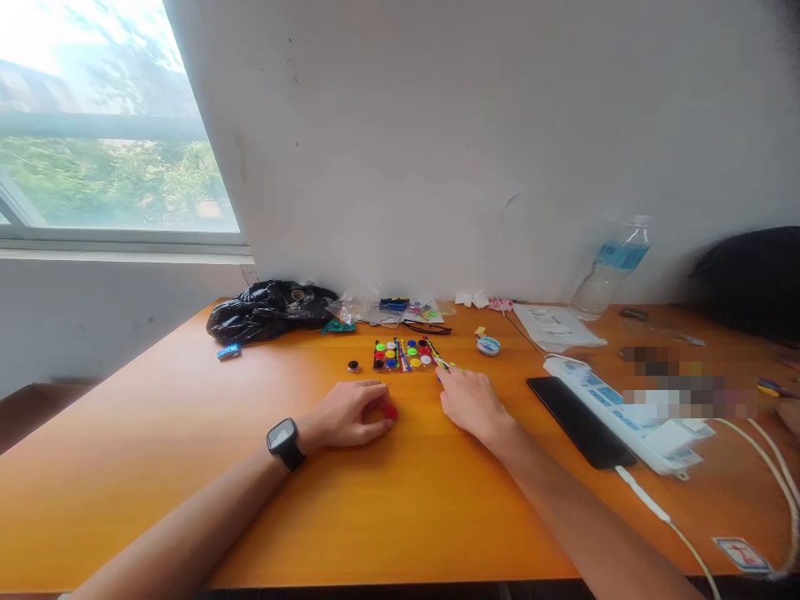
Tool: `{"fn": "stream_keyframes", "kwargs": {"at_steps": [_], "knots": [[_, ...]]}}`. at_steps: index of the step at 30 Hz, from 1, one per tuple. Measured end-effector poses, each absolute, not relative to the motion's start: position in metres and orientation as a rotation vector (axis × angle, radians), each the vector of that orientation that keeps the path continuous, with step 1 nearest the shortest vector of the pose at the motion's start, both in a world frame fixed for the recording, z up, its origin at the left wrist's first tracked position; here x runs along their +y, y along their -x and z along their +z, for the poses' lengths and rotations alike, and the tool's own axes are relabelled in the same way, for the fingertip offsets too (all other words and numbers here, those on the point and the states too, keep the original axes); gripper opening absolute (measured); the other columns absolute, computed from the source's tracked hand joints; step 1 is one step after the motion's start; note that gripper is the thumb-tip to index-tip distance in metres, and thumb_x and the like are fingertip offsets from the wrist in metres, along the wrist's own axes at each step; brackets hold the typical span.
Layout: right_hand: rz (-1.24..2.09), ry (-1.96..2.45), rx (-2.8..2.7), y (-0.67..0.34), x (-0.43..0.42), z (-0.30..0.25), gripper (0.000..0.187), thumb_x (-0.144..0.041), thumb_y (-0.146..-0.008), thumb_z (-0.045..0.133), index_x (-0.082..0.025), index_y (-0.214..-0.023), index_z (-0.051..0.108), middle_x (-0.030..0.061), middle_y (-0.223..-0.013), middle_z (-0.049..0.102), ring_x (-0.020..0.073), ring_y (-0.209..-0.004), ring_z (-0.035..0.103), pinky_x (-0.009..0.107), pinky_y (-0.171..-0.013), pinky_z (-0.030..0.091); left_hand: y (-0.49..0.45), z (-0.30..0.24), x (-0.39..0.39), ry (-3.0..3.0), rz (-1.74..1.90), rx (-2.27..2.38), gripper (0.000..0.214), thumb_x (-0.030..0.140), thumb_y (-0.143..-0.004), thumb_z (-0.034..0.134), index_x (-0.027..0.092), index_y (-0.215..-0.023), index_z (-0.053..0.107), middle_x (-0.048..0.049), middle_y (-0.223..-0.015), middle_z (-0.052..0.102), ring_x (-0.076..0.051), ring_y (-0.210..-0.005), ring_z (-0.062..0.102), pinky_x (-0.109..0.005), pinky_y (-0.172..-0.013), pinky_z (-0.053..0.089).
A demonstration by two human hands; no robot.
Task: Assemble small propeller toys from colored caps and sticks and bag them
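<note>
My left hand (350, 414), with a black watch (283, 439) on its wrist, rests on the table with thumb and fingers closed around a small red round piece (391, 412). My right hand (473, 402) has its fingers bent together at the right end of a row of small coloured discs (414, 351). Thin green and white strips (442, 363) show at its fingertips; what it grips is hidden. Bundles of coloured strips (402, 354) lie between the discs. A lone black disc (353, 367) sits left of the row.
Behind lie a black plastic bag (268, 308), clear packets (400, 312) and a small round container (487, 344). To the right are a black phone (581, 421) on a cable, a white power strip (625, 414), paper (556, 327) and a plastic bottle (609, 271).
</note>
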State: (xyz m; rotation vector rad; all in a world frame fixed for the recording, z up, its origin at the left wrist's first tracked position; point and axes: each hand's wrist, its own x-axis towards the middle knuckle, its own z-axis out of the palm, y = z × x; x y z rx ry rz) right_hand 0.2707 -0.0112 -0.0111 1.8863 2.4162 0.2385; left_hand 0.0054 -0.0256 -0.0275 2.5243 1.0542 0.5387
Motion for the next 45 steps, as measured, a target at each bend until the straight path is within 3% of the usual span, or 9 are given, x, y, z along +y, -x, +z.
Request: {"fn": "stream_keyframes", "kwargs": {"at_steps": [6, 13, 22, 29, 34, 45], "knots": [[0.25, -1.957, 2.41, -0.271, -0.011, -0.01, 0.029, -0.009, -0.095, 0.049, -0.014, -0.119, 0.066, 0.0171, -0.115, 0.073, 0.0298, -0.102, 0.072, 0.035, -0.077, 0.047, -0.006, -0.03, -0.025, -2.515, 0.617, 1.003, 0.019, 0.042, -0.095, 0.064, 0.025, -0.103, 0.069, -0.0052, -0.097, 0.073, -0.021, -0.084, 0.068, -0.03, -0.076, 0.05], [0.373, -2.109, 2.434, -0.278, 0.0, -0.011, 0.033, -0.038, -0.102, 0.057, -0.013, -0.123, 0.062, 0.0189, -0.121, 0.067, 0.0349, -0.115, 0.062, 0.039, -0.085, 0.048, -0.005, -0.031, -0.024, -2.516, 0.623, 0.995, 0.017, 0.04, -0.094, 0.067, 0.026, -0.104, 0.071, -0.0043, -0.097, 0.074, -0.021, -0.085, 0.07, -0.03, -0.077, 0.051], [0.163, -2.155, 2.289, -0.292, 0.007, -0.005, 0.023, -0.022, -0.099, 0.053, -0.011, -0.117, 0.062, 0.0205, -0.112, 0.073, 0.0347, -0.106, 0.072, 0.038, -0.082, 0.049, -0.004, -0.033, -0.023, -2.529, 0.638, 0.978, 0.02, 0.042, -0.095, 0.066, 0.025, -0.104, 0.07, -0.005, -0.096, 0.073, -0.021, -0.085, 0.069, -0.03, -0.076, 0.051], [0.123, -2.111, 2.209, -0.297, 0.009, -0.003, 0.03, -0.011, -0.093, 0.052, -0.007, -0.119, 0.064, 0.0229, -0.112, 0.074, 0.0386, -0.107, 0.073, 0.04, -0.079, 0.052, -0.004, -0.033, -0.023, -2.519, 0.62, 0.993, 0.017, 0.04, -0.094, 0.067, 0.025, -0.103, 0.069, -0.004, -0.098, 0.074, -0.021, -0.085, 0.07, -0.03, -0.075, 0.05], [0.065, -2.14, 2.138, -0.302, 0.011, 0.0, 0.03, -0.009, -0.094, 0.051, -0.008, -0.119, 0.066, 0.0235, -0.114, 0.074, 0.0364, -0.107, 0.073, 0.038, -0.078, 0.051, -0.004, -0.033, -0.023, -2.516, 0.605, 1.005, 0.017, 0.039, -0.094, 0.068, 0.026, -0.104, 0.069, -0.0034, -0.1, 0.074, -0.021, -0.087, 0.07, -0.03, -0.077, 0.05], [0.335, -2.068, 2.41, -0.296, 0.011, -0.007, 0.02, -0.019, -0.096, 0.055, -0.014, -0.113, 0.065, 0.0172, -0.122, 0.066, 0.0331, -0.121, 0.057, 0.039, -0.09, 0.044, -0.005, -0.03, -0.024, -2.527, 0.583, 1.017, 0.016, 0.039, -0.093, 0.069, 0.026, -0.103, 0.068, -0.0019, -0.101, 0.074, -0.021, -0.087, 0.07, -0.03, -0.076, 0.049]]}}
